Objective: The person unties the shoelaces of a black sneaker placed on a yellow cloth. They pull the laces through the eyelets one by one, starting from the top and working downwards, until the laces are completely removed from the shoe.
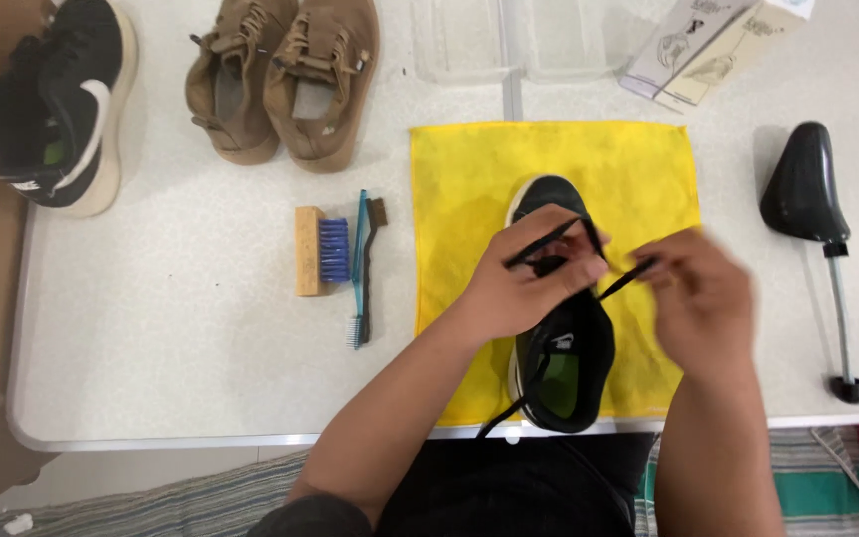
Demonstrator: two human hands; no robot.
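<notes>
- The yellow cloth [449, 179] spreads under both hands, on the table [151, 338].
- The black shoe [561, 368] lies on it, long axis running from the person toward its toe, directly beneath the hands.
- The left hand [524, 283] rests on the shoe, fingers pinching the black lace [549, 237].
- The right hand [703, 298], just beside it, pinches the lace's other end.

View: one head-worn camera, no second view to share with.
Position: above the near edge of the white table [201, 328], over the person's lap.
Direction: looking almost straight down, far edge at the top.
Distance: close; the forearms fill the lower frame.
Coverage: left corners in view, right side cut off.
</notes>
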